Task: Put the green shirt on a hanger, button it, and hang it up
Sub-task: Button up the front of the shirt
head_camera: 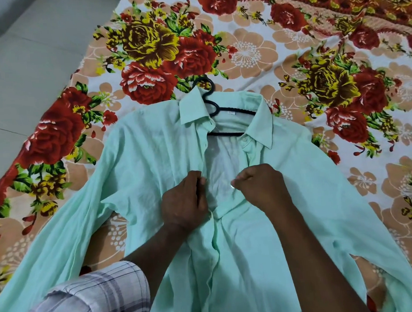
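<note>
I am working at the chest of the green shirt (151, 154), which is lying face up across the floral bedsheet (253, 52), its sleeves trailing out to either side and the black hanger (223, 110) sitting inside the shoulders with its hook poking out past the collar (193, 108). My left hand (184, 203) is pinching the placket edge on its side, fingers curled over the cloth. My right hand (261, 188) is closed on the opposite edge, thumb and forefinger nipping the fabric at a small pale button (233, 184). The two edges are gaping apart from my hands up to the neck and overlapping below my wrists. I am judging the fabric thin, light and limp. It is wrinkling readily and is likely to slide on the hanger, so the hold belongs on the firmer placket, just beside each button and its hole, not on the loose front panels.
</note>
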